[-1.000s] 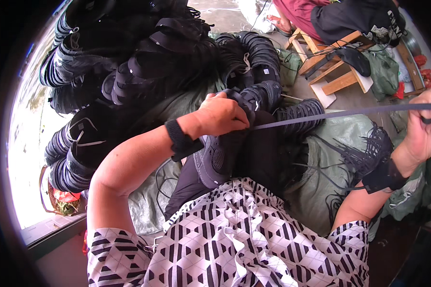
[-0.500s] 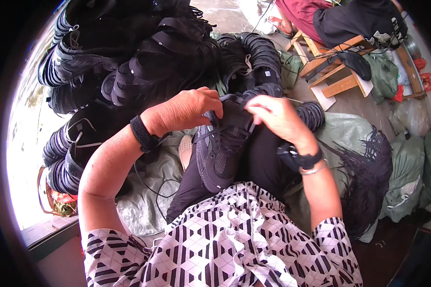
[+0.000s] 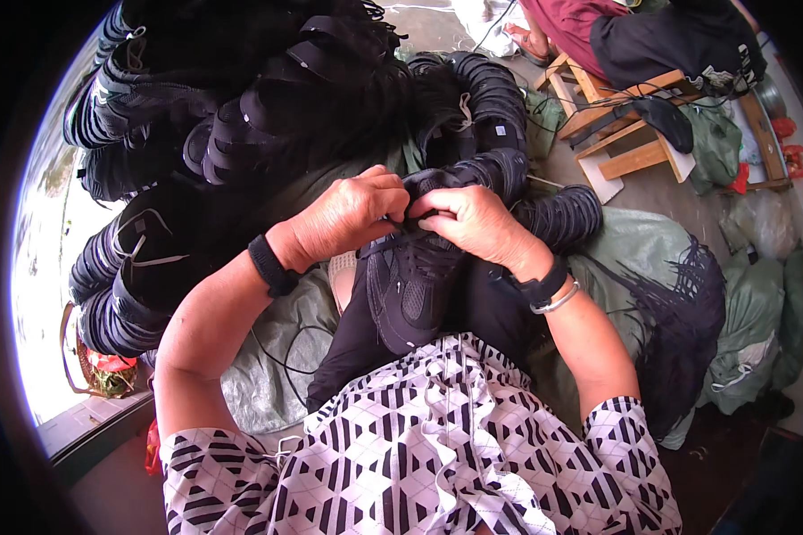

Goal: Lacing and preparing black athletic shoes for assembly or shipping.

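A black shoe upper (image 3: 412,290) rests on my lap, its toe pointing toward me, with dark lacing across its front. My left hand (image 3: 359,209) is closed at the left edge of its opening, gripping the upper there. Close beside it, the thumb and fingers of my right hand (image 3: 477,223) pinch what looks like a dark shoelace at the same spot. My fingertips nearly meet and hide much of the lace end and the eyelets. Black bands circle both wrists, and the right one also wears a bracelet (image 3: 558,299).
Stacked black shoe uppers (image 3: 268,116) pile high at the far left, with further nested rows (image 3: 562,217) beyond my knees. A bundle of black laces (image 3: 678,330) hangs over a pale green sack (image 3: 638,236) at right. Wooden stools (image 3: 633,165) and another seated person (image 3: 669,45) are far right.
My right hand has moved left from the shoe's right side to meet my left hand. My left hand has shifted slightly lower and stays at the left edge.
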`<action>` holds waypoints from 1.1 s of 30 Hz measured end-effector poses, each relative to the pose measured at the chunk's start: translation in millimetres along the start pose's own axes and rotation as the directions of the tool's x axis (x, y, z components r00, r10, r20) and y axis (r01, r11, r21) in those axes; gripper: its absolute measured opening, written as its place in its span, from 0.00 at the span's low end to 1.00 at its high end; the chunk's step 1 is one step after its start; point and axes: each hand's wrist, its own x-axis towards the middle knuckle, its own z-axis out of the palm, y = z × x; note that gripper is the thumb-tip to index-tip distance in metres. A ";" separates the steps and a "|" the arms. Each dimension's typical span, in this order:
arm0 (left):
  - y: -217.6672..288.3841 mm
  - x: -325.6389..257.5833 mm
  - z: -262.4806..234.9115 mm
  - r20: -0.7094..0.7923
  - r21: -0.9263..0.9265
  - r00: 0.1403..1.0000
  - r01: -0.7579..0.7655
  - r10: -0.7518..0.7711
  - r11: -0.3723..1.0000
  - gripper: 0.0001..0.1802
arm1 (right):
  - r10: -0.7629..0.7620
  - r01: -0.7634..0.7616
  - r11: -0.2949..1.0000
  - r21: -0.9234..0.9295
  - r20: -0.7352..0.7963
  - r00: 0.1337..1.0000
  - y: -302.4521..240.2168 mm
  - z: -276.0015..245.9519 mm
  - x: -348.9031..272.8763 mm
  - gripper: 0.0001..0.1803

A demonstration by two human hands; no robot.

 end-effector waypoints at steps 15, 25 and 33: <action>14.4 -2.0 6.4 -0.040 -0.093 0.983 0.176 -0.180 0.980 0.09 | -0.481 0.261 0.785 -0.562 -0.286 0.829 27.7 -30.2 4.7 0.06; 50.1 27.4 31.4 -0.031 0.344 0.932 0.348 -0.360 0.872 0.11 | 0.350 -0.311 0.757 0.575 0.046 0.936 18.0 -35.4 -55.3 0.14; 24.6 16.6 23.6 -0.147 0.191 0.973 0.205 -0.179 0.960 0.10 | -0.238 -0.269 -0.214 0.939 0.217 0.947 12.0 -24.0 -81.5 0.12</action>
